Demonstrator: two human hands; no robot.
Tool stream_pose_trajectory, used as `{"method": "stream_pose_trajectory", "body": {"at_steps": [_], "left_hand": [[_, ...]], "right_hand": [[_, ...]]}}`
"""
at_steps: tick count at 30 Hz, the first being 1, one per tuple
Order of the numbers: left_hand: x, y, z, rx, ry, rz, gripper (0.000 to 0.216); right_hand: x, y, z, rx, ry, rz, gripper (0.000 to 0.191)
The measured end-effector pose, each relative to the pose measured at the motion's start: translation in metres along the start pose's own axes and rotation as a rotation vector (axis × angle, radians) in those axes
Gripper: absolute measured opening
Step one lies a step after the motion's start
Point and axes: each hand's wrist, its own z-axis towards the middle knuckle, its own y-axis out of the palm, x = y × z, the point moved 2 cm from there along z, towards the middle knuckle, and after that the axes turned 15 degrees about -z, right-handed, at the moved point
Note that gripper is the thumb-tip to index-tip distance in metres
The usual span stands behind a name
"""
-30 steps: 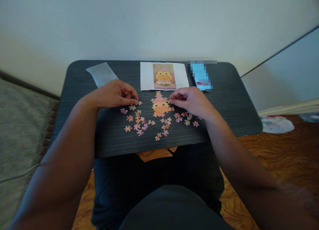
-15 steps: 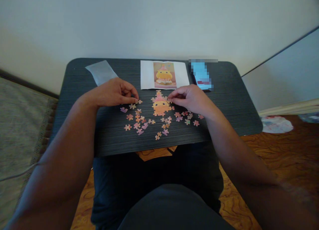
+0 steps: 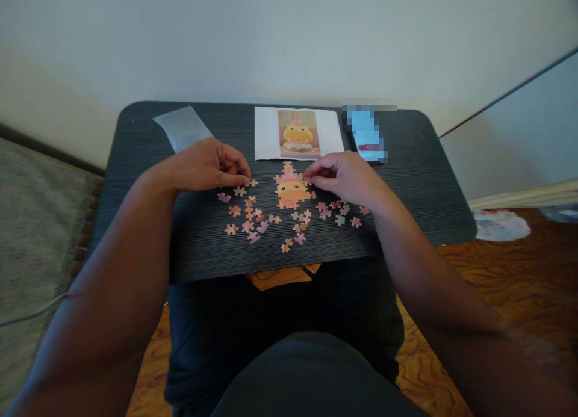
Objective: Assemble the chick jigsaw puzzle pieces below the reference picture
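A partly joined orange and pink puzzle cluster (image 3: 291, 189) lies mid-table on the dark table (image 3: 406, 212). Several loose puzzle pieces (image 3: 253, 221) are scattered in front of it. My left hand (image 3: 205, 165) rests to its left, fingers curled, thumb and forefinger pinched at a small loose piece (image 3: 251, 182). My right hand (image 3: 345, 177) is at the cluster's right edge, fingers pinched together at its upper right side; whatever they hold is too small to name. A reference picture (image 3: 298, 134) of the same yellow figure lies just behind.
A clear plastic bag (image 3: 181, 128) lies at the back left of the table. A blurred blue object (image 3: 366, 134) sits at the back right. Wooden floor (image 3: 497, 278) shows on the right, a rug (image 3: 31, 236) on the left, a wall behind.
Both hands stay almost where they were. The right hand's fingertips have crept slightly up along the cluster's right edge. The view has shifted a little.
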Motion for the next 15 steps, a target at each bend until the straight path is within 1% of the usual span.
{"method": "stream_pose_trajectory", "body": {"at_steps": [8,13,15], "left_hand": [[-0.0012,-0.0002,0.0007,-0.003,0.010,-0.004,0.043],[-0.0041,-0.0003,0.0006,0.036,0.021,-0.022,0.046],[-0.0024,0.0018,0.0005,0.062,0.053,-0.014,0.046]], "right_hand": [[0.0048,0.0016,0.0005,0.015,-0.014,0.027,0.014],[0.0006,-0.0035,-0.0024,0.043,0.002,0.170,0.009],[-0.0048,-0.0055,-0.0024,0.035,0.001,0.215,0.011]]}}
